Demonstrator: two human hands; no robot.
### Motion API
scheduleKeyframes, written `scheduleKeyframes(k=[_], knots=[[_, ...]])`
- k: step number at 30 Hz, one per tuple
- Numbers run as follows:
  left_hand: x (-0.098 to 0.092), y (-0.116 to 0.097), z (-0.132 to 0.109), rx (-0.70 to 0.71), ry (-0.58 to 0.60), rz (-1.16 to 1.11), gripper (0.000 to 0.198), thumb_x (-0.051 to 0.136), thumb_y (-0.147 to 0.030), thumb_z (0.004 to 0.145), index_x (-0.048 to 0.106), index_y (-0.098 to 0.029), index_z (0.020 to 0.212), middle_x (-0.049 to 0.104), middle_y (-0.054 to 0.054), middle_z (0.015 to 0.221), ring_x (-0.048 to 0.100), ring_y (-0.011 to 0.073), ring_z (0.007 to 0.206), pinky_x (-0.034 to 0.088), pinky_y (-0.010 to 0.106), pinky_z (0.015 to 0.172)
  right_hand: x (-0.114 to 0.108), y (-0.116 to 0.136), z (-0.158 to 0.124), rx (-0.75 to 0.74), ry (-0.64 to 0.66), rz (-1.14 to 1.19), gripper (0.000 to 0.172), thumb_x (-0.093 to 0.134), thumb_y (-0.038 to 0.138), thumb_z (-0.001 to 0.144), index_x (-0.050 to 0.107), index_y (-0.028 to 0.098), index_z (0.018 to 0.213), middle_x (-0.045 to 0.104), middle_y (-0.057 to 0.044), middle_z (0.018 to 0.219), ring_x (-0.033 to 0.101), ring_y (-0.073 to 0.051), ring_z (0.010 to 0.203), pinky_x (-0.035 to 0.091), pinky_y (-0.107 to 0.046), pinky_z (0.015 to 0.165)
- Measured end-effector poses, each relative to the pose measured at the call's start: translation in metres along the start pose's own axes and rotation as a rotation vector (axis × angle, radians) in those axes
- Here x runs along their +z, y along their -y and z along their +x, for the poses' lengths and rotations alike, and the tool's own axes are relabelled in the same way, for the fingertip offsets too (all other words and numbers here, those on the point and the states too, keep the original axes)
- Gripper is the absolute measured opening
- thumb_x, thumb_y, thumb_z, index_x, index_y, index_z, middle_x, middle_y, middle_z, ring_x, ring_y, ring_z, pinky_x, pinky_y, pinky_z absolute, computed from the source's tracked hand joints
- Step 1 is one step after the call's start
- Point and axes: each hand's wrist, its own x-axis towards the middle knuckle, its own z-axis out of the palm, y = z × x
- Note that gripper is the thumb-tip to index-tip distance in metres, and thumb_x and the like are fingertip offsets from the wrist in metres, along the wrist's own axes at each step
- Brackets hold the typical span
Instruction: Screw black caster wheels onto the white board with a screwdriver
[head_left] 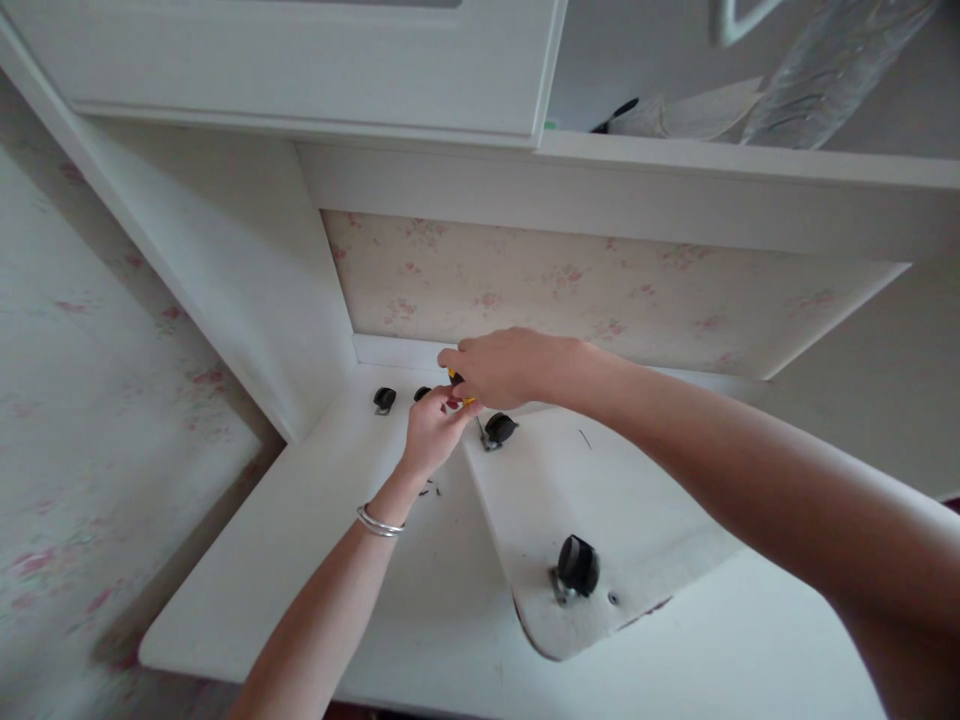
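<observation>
My right hand [504,367] is closed around a tool with a yellow and black handle [455,378], held over the far end of a white board [637,500]. My left hand [433,430], with a silver bracelet at the wrist, reaches up under it with fingers pinched at the tool's tip; what they hold is hidden. A black caster wheel [498,429] is fixed on the board right beside both hands. Another black caster [576,567] sits near the board's rounded near end.
The board lies on a white desk [300,560] in a corner under a white cabinet [300,60]. Two loose black casters [384,399] lie on the desk at the back left. Small screws [431,489] lie near my left wrist. A shelf [750,155] holds papers.
</observation>
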Motion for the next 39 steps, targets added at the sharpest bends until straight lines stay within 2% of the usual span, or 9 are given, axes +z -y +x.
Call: scheduleKeyframes(k=[7,11,15,18,21,26,32,36,39], knots=[[-0.008,0.000,0.000,0.062,0.213,-0.148,0.037,0.067,-0.041,0.083,0.064,-0.021,0.114,0.071,0.006,0.106,0.062,0.0186,0.091,0.042,0.027,0.070,-0.002,-0.001,0.004,0.029,-0.073,-0.125,0.036,0.052,0.043,0.093,0.072,0.014,0.087,0.071,-0.019,0.084,0.068,-0.032,0.083,0.045,-0.037,0.061],[-0.005,0.004,-0.005,0.050,0.099,0.014,0.036,0.070,-0.048,0.080,0.066,-0.019,0.102,0.069,0.005,0.093,0.059,0.0173,0.078,0.042,0.028,0.067,0.002,0.006,0.005,0.005,-0.076,-0.112,0.028,0.052,0.034,0.094,0.067,0.015,0.107,0.071,-0.017,0.090,0.068,-0.031,0.084,0.045,-0.036,0.060],[-0.006,0.002,-0.007,0.091,0.082,0.083,0.029,0.067,-0.047,0.081,0.065,-0.018,0.082,0.065,0.002,0.082,0.055,0.0149,0.070,0.040,0.027,0.065,0.006,0.007,-0.001,-0.018,0.015,0.034,0.042,0.060,0.032,0.088,0.053,0.026,0.129,0.069,-0.013,0.111,0.066,-0.028,0.088,0.045,-0.034,0.061],[-0.007,0.000,-0.005,0.071,0.073,0.022,0.026,0.066,-0.044,0.083,0.067,-0.018,0.079,0.067,0.002,0.082,0.055,0.0147,0.071,0.039,0.026,0.065,0.007,0.005,-0.005,-0.014,0.038,0.063,0.037,0.059,0.031,0.087,0.055,0.024,0.123,0.067,-0.013,0.116,0.066,-0.028,0.087,0.044,-0.034,0.059],[-0.007,0.001,-0.005,0.033,0.102,-0.020,0.026,0.064,-0.044,0.084,0.070,-0.018,0.085,0.071,0.002,0.085,0.054,0.0142,0.067,0.038,0.026,0.063,0.008,0.001,-0.004,0.002,0.010,-0.008,0.035,0.057,0.028,0.088,0.057,0.018,0.121,0.070,-0.015,0.104,0.067,-0.029,0.082,0.045,-0.035,0.058],[-0.005,0.001,-0.007,0.096,0.195,-0.051,0.028,0.059,-0.041,0.088,0.070,-0.019,0.102,0.073,0.003,0.100,0.059,0.0156,0.076,0.040,0.027,0.068,0.008,0.002,0.000,0.023,-0.019,-0.137,0.042,0.052,0.045,0.092,0.064,0.012,0.113,0.072,-0.019,0.090,0.068,-0.032,0.081,0.044,-0.036,0.059],[-0.001,0.000,-0.008,0.032,0.122,0.046,0.030,0.067,-0.047,0.081,0.072,-0.018,0.090,0.072,0.003,0.083,0.056,0.0154,0.067,0.040,0.027,0.064,0.008,0.011,0.001,0.028,-0.077,-0.133,0.049,0.044,0.053,0.094,0.070,0.012,0.095,0.072,-0.020,0.086,0.068,-0.031,0.081,0.044,-0.035,0.059],[0.001,0.000,-0.007,0.025,0.061,-0.021,0.027,0.069,-0.043,0.080,0.072,-0.020,0.092,0.074,0.003,0.085,0.062,0.0169,0.075,0.045,0.027,0.072,0.014,0.008,-0.001,0.052,-0.106,-0.054,0.048,0.042,0.053,0.095,0.065,0.014,0.109,0.071,-0.018,0.092,0.068,-0.031,0.087,0.045,-0.036,0.065],[0.001,-0.001,-0.007,-0.010,0.018,-0.081,0.023,0.070,-0.041,0.079,0.069,-0.019,0.083,0.073,0.003,0.081,0.064,0.0173,0.076,0.047,0.027,0.073,0.022,0.003,-0.001,-0.018,-0.160,0.130,0.044,0.040,0.045,0.097,0.053,0.019,0.130,0.064,-0.015,0.121,0.065,-0.028,0.101,0.046,-0.035,0.070]])
